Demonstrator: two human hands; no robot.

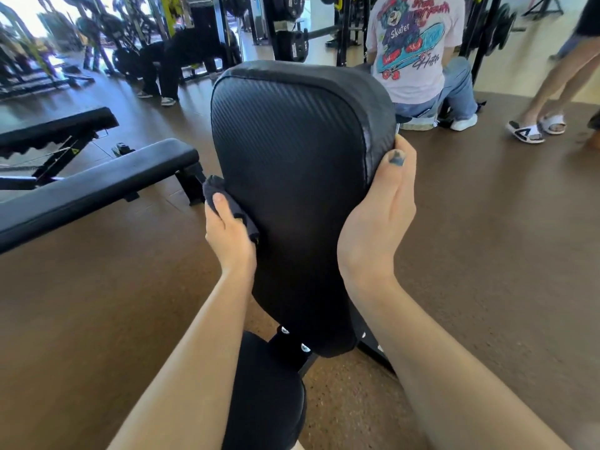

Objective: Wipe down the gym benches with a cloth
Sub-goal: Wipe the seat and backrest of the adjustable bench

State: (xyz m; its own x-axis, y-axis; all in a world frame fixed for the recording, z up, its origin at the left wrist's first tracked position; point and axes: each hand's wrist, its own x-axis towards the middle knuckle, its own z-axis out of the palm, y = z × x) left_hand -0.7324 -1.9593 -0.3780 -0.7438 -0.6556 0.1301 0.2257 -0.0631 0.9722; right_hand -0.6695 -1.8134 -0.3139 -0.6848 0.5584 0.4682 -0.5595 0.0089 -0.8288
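While right hand [378, 219] steadies backrest [292, 177], left hand [229, 235] presses cloth [216, 193].

Carbon-weave textured backrest [292, 177]; soft dark cloth [224, 203]

Floor [97, 303]: brown, speckled, seen across the lower frame.
Light: daylight is admitted through windows [29, 17] at upper left.
Equipment: black racks [285, 27] are ranged along the top; a flat bench [97, 186] is placed at left.

A person in a printed white T-shirt [412, 43] and jeans sits far right; white slide sandals [532, 129] stand beside. Weight plates [292, 43] hang far back.
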